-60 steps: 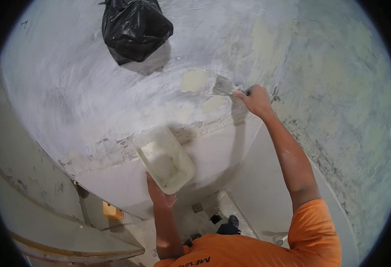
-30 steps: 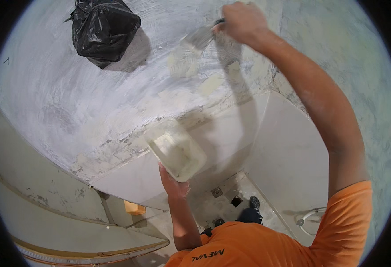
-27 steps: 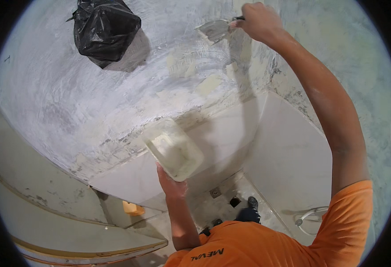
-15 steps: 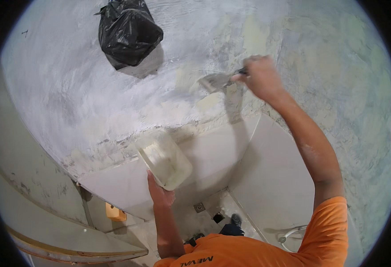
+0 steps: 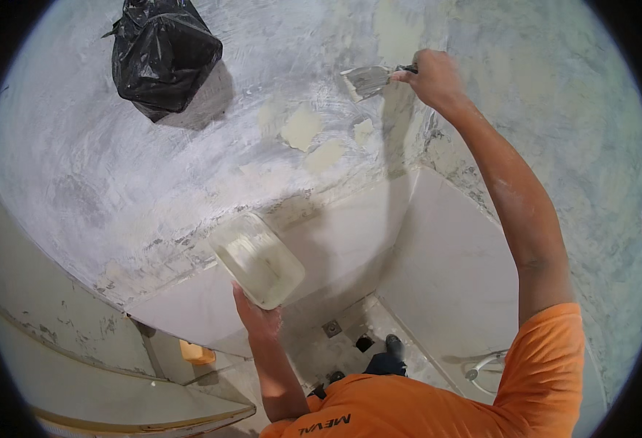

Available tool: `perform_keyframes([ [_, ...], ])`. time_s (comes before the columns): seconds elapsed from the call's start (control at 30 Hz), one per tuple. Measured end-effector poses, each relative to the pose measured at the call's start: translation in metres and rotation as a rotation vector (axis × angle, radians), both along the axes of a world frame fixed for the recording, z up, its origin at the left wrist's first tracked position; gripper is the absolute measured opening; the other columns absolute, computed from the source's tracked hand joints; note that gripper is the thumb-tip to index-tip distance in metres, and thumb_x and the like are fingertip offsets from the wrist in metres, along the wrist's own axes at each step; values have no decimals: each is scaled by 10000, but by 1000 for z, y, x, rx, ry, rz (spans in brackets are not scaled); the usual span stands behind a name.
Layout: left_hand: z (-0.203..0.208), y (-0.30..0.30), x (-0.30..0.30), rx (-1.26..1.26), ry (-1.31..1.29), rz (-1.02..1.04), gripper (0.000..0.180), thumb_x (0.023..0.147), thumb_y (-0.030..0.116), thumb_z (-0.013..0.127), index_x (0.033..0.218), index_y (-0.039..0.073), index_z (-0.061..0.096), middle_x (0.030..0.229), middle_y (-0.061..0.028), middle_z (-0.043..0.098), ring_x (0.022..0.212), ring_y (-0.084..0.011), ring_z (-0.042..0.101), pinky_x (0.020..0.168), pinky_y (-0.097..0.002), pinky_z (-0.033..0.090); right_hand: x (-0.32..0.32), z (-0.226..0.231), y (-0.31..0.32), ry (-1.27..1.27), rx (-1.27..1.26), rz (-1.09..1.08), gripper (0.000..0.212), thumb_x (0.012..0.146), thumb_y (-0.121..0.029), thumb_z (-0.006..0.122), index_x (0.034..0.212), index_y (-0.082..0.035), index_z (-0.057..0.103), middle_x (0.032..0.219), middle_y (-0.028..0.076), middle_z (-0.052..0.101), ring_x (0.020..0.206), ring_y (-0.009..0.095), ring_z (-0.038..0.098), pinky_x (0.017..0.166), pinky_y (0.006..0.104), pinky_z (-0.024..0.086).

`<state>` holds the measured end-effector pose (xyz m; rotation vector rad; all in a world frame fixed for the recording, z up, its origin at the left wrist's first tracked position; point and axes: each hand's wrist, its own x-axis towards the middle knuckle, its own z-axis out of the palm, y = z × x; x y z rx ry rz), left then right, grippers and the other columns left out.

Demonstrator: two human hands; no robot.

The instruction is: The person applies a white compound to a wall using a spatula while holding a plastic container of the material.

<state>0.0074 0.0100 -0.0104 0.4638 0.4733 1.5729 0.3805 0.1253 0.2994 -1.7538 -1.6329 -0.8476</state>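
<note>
Far wall (image 5: 182, 164) is broadly coated, though pale patches (image 5: 302, 128) seem left unblended, while a scraper (image 5: 369, 82) is clamped in the right hand (image 5: 435, 80), a tub (image 5: 287, 276) in the left hand (image 5: 258, 315).

The big wall (image 5: 145, 160) is grey and white, with swirly smears, and a black plastic bag (image 5: 164, 55) sits against it with a soft shadow (image 5: 211, 95) beside it. The wall on the right (image 5: 554, 146) looks blotchy and a bit green. Lower down, smooth pale panels (image 5: 350, 219) meet a dusty floor (image 5: 350, 314) with a small square drain (image 5: 331, 328) and a dark square (image 5: 364, 343).
</note>
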Motion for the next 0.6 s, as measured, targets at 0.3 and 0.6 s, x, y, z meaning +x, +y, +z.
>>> perform_keyframes([
  [0.3,3,-2,0,61,-150,-31,595,1005,520,460,1473,158,398,1431,-92,487,1254,-321,543,981,-526,520,-76,-31,-64,-262,-27,74,398,771,-416,782,812,-40,658,819,108,651,874,273,603,851,406,401],
  [0.6,-10,-9,-7,-61,-80,-1,616,1006,540,455,1481,153,391,1449,-78,475,1316,-310,496,1019,-554,477,-151,-67,-54,-781,129,262,110,742,-159,703,754,-77,630,786,81,611,889,232,583,810,353,415],
])
